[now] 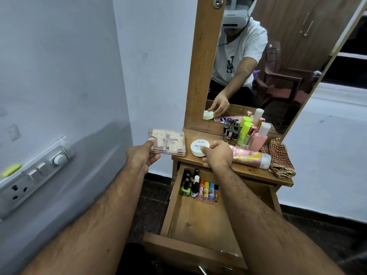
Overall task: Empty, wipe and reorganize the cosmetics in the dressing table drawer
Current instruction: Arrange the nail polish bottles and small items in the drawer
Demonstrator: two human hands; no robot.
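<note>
Wooden dressing table (248, 171) fills the centre and right of the frame, its tall mirror (278, 66) rising to the top edge. Below the tabletop the drawer (198, 221) stands pulled out toward the bottom of the frame; most of its floor is bare, and at its far end sit several dark-capped nail polish bottles (188, 185) and a row of small coloured tubes (208, 190). On the tabletop's right edge lies a checked cloth (280, 157), beside a pink tube (252, 157) lying on its side, its lettering too curved to read. Behind it stand a pink bottle (260, 139), a green-capped bottle (245, 132) and small dark bottles. At the left of the tabletop, the left hand (143, 157) pinches a clear plastic case (167, 142) by its near corner, thumb on top. The right hand (218, 154) grasps a round white jar (199, 148) resting on the tabletop; its lid reads "zudio" and "NAIL POLISH", probably remover beneath, though fingers hide it.
</note>
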